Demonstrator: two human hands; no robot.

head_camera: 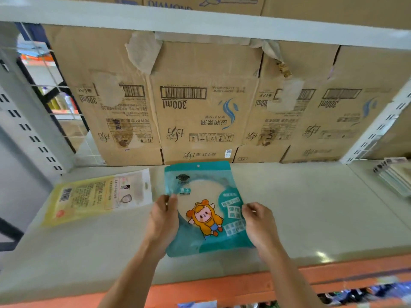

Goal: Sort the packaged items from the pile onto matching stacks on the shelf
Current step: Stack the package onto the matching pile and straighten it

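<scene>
Yellow packet (97, 196): on the shelf (311, 218), left of the teal packet (206, 210). Your left hand (163, 221): pinches the teal packet's left edge. Teal packet: between your hands, long axis pointing away from you. Your right hand (259, 225): grips its right edge, equally near.

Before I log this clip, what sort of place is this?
Likely a shop or its stockroom: slotted metal shelving, printed cardboard cartons at the back of the shelf, and retail goods: a teal packet and a barcoded yellow packet.
</scene>
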